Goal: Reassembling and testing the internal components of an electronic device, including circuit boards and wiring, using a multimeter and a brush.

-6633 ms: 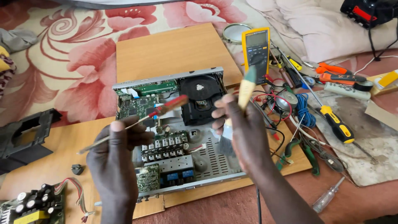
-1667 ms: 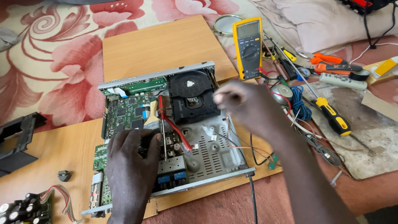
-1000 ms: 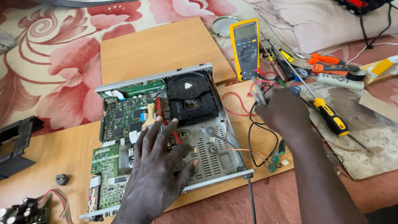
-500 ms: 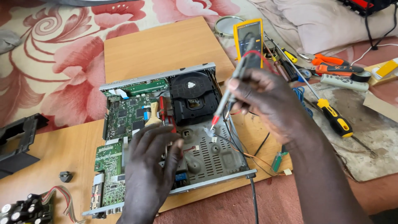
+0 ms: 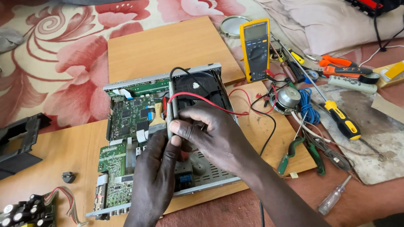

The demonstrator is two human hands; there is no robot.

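An opened disc player chassis (image 5: 210, 176) lies on a wooden board (image 5: 168, 46), with green circuit boards (image 5: 128, 117) on its left and a black disc drive (image 5: 202, 84) at the back. My right hand (image 5: 214, 136) hovers over its middle, pinching a grey test probe (image 5: 170, 105) that stands upright; a red lead (image 5: 210, 103) and a black lead (image 5: 269, 130) trail off to the right. My left hand (image 5: 155, 180) comes up from below, fingers together, and its fingertips close on the probe's lower end beside my right thumb. The probe tip is hidden.
A yellow multimeter (image 5: 254, 48) stands behind the chassis. To the right lie a small motor (image 5: 288, 96), a yellow-and-black screwdriver (image 5: 343, 122), orange pliers (image 5: 341, 69), green-handled pliers (image 5: 290, 153) and a clear screwdriver (image 5: 332, 201). A black cover (image 5: 17, 143) and a capacitor board (image 5: 25, 212) sit at the left.
My right hand reached to the tools on the right, came back with the probe and its leads, and now holds it upright over the board. My left hand moved up to meet it.
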